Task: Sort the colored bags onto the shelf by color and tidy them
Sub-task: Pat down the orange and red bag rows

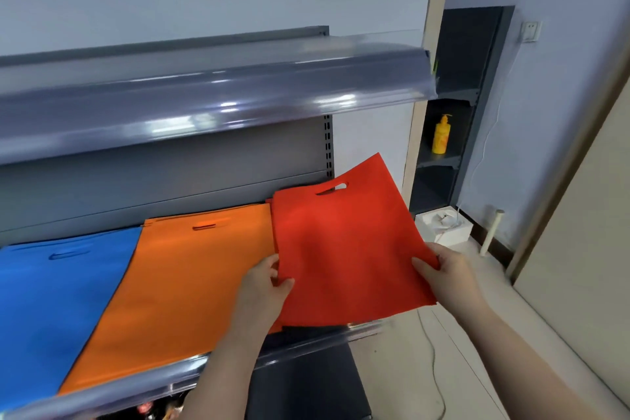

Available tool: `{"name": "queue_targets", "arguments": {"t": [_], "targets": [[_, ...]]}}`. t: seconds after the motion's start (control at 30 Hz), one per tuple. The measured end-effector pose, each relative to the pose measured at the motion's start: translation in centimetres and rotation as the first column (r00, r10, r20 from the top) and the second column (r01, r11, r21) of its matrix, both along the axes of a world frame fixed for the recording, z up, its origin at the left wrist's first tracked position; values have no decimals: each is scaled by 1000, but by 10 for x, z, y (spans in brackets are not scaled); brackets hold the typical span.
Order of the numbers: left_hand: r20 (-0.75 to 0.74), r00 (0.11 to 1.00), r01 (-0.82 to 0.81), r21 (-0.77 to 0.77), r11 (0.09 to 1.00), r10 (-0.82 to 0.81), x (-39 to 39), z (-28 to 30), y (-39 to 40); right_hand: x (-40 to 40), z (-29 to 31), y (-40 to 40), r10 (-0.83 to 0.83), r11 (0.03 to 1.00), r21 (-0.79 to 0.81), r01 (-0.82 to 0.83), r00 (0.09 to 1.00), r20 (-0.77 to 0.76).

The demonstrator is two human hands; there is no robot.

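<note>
Red bag [344, 249] pinched at its near corners by left hand [264, 286] and right hand [443, 273].

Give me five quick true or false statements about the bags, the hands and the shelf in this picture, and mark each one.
1. Both hands hold the red bag. True: the left hand and the right hand each pinch a lower corner.
2. The orange bag lies between the blue bag and the red one. True.
3. The red bag lies flat and squared on the shelf. False: it is tilted, its right side overhanging the shelf's end.
4. The yellow bottle stands on the same shelf as the bags. False: it stands in a separate dark unit behind.
5. The orange bag has no handle. False: a cut-out slot shows near its top.
</note>
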State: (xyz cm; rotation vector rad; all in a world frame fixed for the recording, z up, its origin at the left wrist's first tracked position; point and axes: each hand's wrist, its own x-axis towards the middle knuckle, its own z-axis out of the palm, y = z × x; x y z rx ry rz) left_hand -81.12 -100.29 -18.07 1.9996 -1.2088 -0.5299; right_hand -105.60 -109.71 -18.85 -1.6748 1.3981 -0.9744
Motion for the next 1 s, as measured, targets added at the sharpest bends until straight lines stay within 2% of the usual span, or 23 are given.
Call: {"name": "queue_targets", "arguments": {"t": [0.13,0.27,0.33,0.4,0.47,0.6,0.73,0.87,1.0], "targets": [[87,992,-95,53,994,91,-12,-6,-14,-4,-4,-23,59,997,-30,-65,983,-176],[279,941,-223,91,971,190,-26,-6,-18,-7,-6,-40,109,992,-12,-122,924,-367],[373,902,-278,112,954,219,-33,-8,-18,-9,-3,-47,135,987,-5,-162,840,-526],[476,851,-313,123,942,221,-40,-10,-18,-6,4,-51,104,974,-66,-215,692,-714],[566,799,-326,126,937,202,-43,-12,-18,1,14,-54,55,941,-163,-295,612,-789],[674,713,-335,87,938,192,-39,-5,-7,34,35,-49,153,789,-239,-566,557,-816],[790,570,-398,24,917,226,-11,10,28,88,54,-24,287,585,-262,-767,499,-818],[834,470,-513,-9,858,289,20,35,86,149,75,16,375,354,-301,-886,429,-822],[872,369,-648,-7,761,322,46,58,159,205,97,75,427,137,-352,-926,376,-822]]}}
